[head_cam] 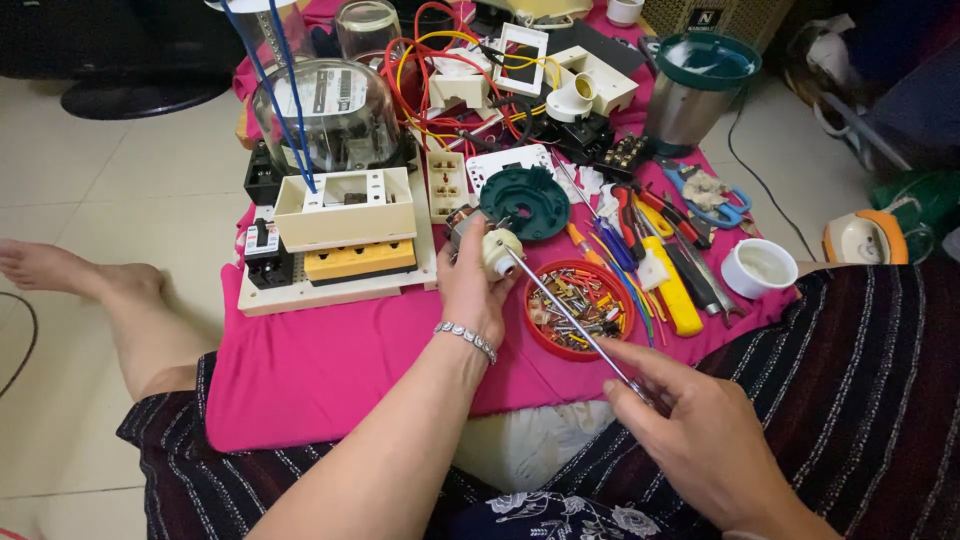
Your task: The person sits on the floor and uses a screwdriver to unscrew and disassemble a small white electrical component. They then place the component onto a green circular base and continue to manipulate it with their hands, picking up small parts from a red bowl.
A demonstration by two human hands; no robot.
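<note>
My left hand (470, 290) is closed around a small motor (490, 245); my right hand (690, 430) pinches a long screwdriver (570, 320) whose tip meets it. At four o'clock of the motor, the red screw dish (578, 308) sits under the shaft; a slip could scatter it.

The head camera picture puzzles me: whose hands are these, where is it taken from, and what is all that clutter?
There is no machine here. A camera worn on a seated person's head looks down at their own two bare hands. The left hand holds a small motor part. The right hand grips a long thin metal screwdriver, whose tip meets that part. Below lies a pink cloth covered with electrical bits: a red dish of screws, a dark green round cover, a board with cream and yellow boxes, a glass-domed meter, coloured wires, pliers and a white cup.
</note>
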